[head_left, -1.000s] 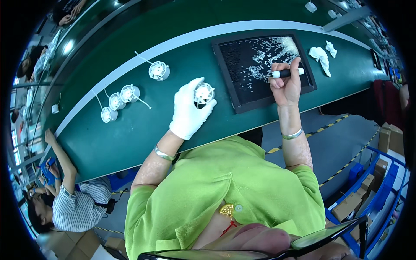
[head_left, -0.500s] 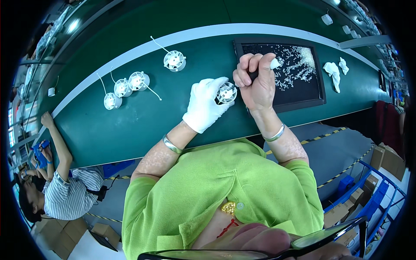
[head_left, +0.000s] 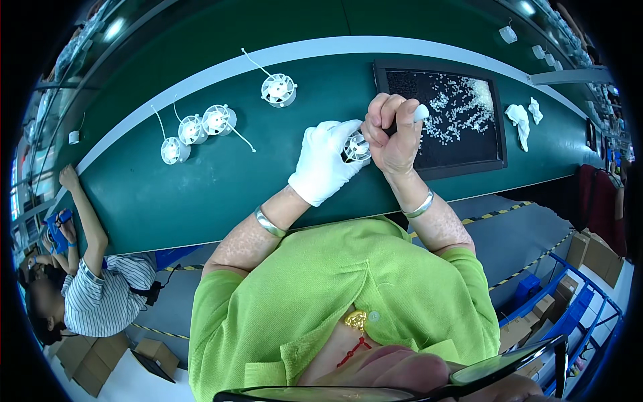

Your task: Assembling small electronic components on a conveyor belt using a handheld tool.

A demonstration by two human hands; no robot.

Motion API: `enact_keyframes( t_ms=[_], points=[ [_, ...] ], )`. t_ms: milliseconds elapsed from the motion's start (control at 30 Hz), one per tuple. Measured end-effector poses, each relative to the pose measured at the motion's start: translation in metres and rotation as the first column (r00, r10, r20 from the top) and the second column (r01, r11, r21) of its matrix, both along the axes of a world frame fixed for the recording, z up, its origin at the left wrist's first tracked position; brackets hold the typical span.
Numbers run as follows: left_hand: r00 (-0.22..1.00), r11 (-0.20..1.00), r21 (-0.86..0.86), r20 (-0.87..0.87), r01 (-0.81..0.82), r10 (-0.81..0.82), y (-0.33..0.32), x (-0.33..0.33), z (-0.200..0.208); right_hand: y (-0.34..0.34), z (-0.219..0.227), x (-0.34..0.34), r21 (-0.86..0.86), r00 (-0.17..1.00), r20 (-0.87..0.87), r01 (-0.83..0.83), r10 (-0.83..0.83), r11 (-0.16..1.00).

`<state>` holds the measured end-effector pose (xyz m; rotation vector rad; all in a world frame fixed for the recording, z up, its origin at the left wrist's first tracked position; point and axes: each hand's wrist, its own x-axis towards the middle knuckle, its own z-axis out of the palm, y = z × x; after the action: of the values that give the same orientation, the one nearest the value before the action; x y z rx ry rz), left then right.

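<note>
My left hand [head_left: 323, 161], in a white glove, is closed around a small white round fan [head_left: 357, 146] with spokes inside, above the table's near edge. Close against the fan's right side is my right hand [head_left: 394, 137], bare, with its fingers curled into the palm. A white cover [head_left: 420, 112] sits on its raised thumb tip. The dark, slim tool in this fist is almost hidden now; the earlier frame shows its dark handle and a thin shaft reaching to the fan.
Similar fans with white leads stand on the green table: one [head_left: 278, 90] farther back, several [head_left: 175, 150] at left. A black tray [head_left: 462, 167] with small white pieces lies right, beside crumpled white gloves [head_left: 518, 124]. A person in a striped shirt [head_left: 107, 295] is at left.
My right fist has come closer to the fan and turned, so the tool's handle and shaft no longer show. The whole view has shifted slightly. My left hand keeps its hold.
</note>
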<state>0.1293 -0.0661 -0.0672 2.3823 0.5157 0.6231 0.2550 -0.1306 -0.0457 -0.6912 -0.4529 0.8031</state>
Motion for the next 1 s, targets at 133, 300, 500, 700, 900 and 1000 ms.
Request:
enact_keyframes(
  t_ms=[133, 300, 500, 700, 900, 1000],
  points=[
    [1.0, 0.999, -0.027, -0.019, 0.025, -0.025, 0.002, 0.003, 0.009, 0.0, -0.002, -0.002, 0.009, 0.996, 0.089, -0.009, 0.008, 1.0],
    [0.999, 1.0, -0.013, 0.05, 0.006, -0.005, -0.001, -0.002, 0.001, -0.006, -0.005, -0.006, -0.096, 0.87, 0.492, 0.023, 0.027, 0.995],
    [0.999, 0.999, -0.047, 0.026, 0.02, -0.019, 0.0, -0.002, 0.014, -0.008, 0.005, -0.013, -0.166, 0.678, 0.734, 0.126, 0.037, 0.978],
    [0.99, 0.999, -0.037, 0.139, -0.003, 0.008, 0.005, 0.001, 0.016, -0.001, 0.012, -0.015, -0.226, 0.681, 0.731, 0.176, 0.047, 0.958],
    [0.998, 0.991, -0.119, 0.04, 0.058, -0.054, 0.008, -0.002, 0.014, 0.001, 0.019, -0.017, -0.25, 0.66, 0.747, 0.162, 0.083, 0.955],
    [0.996, 0.988, -0.132, -0.018, 0.086, -0.089, 0.007, -0.001, 0.02, -0.004, 0.023, -0.01, -0.213, 0.762, 0.648, 0.155, 0.02, 0.965]
  ],
)
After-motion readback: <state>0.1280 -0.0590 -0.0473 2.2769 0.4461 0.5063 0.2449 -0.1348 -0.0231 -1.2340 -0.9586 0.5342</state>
